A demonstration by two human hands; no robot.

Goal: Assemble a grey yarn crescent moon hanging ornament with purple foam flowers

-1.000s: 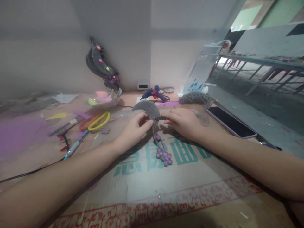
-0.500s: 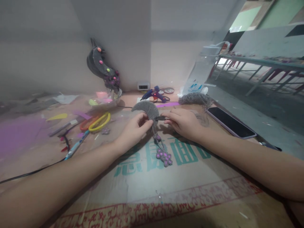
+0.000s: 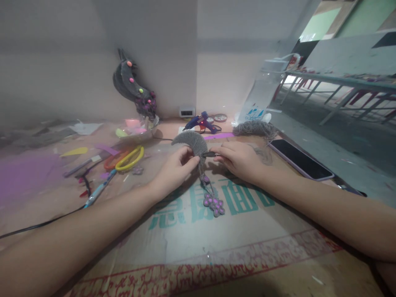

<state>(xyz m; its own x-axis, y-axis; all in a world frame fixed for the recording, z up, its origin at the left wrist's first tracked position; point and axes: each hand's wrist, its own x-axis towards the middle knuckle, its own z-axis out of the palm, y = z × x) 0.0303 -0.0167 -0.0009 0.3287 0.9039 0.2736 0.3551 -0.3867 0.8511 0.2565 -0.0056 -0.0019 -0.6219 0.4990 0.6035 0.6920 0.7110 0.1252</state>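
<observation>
My left hand point(image 3: 181, 165) pinches a crescent wrapped in grey yarn point(image 3: 193, 141) at its lower right end, thumb in front. From that end hang grey strands with a small purple-centred piece point(image 3: 204, 179) and, lower down, a cluster of grey yarn flowers point(image 3: 214, 204) with purple centres lying on the table. My right hand point(image 3: 238, 159) is closed, thumb and fingers together, on a dark slim piece point(image 3: 210, 154) whose other end meets the crescent near my left thumb. Its exact kind is too small and blurred to tell.
Behind stand a blue glue gun point(image 3: 202, 122) with a red light, a small white display point(image 3: 187, 111) and a clear bottle point(image 3: 262, 90). Grey yarn point(image 3: 256, 128) and a phone point(image 3: 301, 159) lie right. Left are yellow-and-red-handled scissors point(image 3: 130, 159), a blue pen point(image 3: 100, 189) and a bowl point(image 3: 139, 134) below a decorated grey crescent point(image 3: 125, 80).
Almost nothing differs. The view has shifted very slightly; both hands keep their hold at the crescent's end.
</observation>
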